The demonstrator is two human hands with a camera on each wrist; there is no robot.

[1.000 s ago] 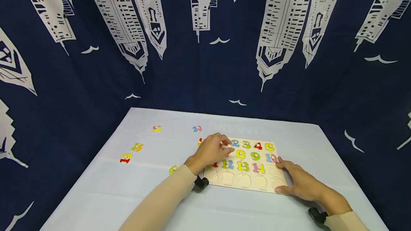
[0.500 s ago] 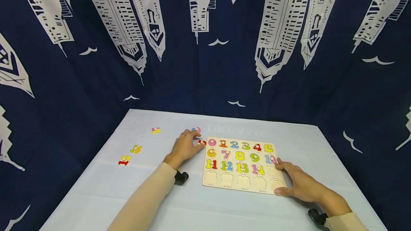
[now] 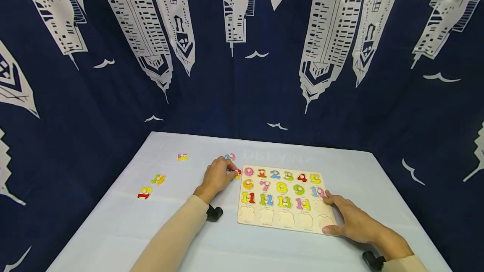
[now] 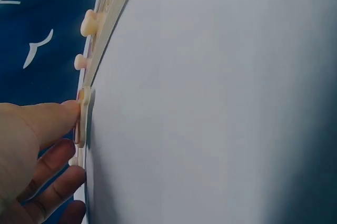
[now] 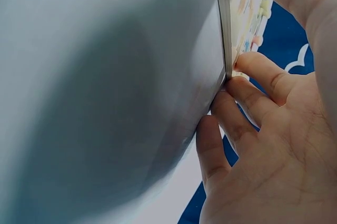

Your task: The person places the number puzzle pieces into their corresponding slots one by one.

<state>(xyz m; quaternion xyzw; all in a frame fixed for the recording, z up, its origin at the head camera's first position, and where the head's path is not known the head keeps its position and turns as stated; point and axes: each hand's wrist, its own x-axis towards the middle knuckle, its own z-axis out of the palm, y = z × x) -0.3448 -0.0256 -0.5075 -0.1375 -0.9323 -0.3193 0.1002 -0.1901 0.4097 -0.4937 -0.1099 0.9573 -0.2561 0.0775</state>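
Note:
A pale wooden number puzzle board [image 3: 286,218] lies on the white table, its upper rows filled with coloured number pieces that have small knobs. Just off its upper left corner, my left hand [image 3: 216,178] pinches a red-and-yellow number piece [image 3: 238,174] between thumb and finger. The left wrist view shows that piece [image 4: 81,118] edge-on, close over the table; its number is hidden. My right hand [image 3: 353,219] rests at the board's right edge, fingers extended and thumb near the lower corner. In the right wrist view, fingertips touch the board's side [image 5: 226,29].
Loose number pieces lie to the left: a pink-and-yellow one [image 3: 182,157], a green-and-yellow one [image 3: 158,179] and a red-and-yellow one [image 3: 144,192]. A blue-and-pink piece [image 3: 230,156] sits just beyond my left hand. Behind the table hangs a dark blue printed cloth [image 3: 234,95].
My left hand has gone from over the board's left part out to the red-and-yellow piece and now pinches it. A yellowish piece seen earlier beside the left sleeve is no longer visible. The right hand stays put.

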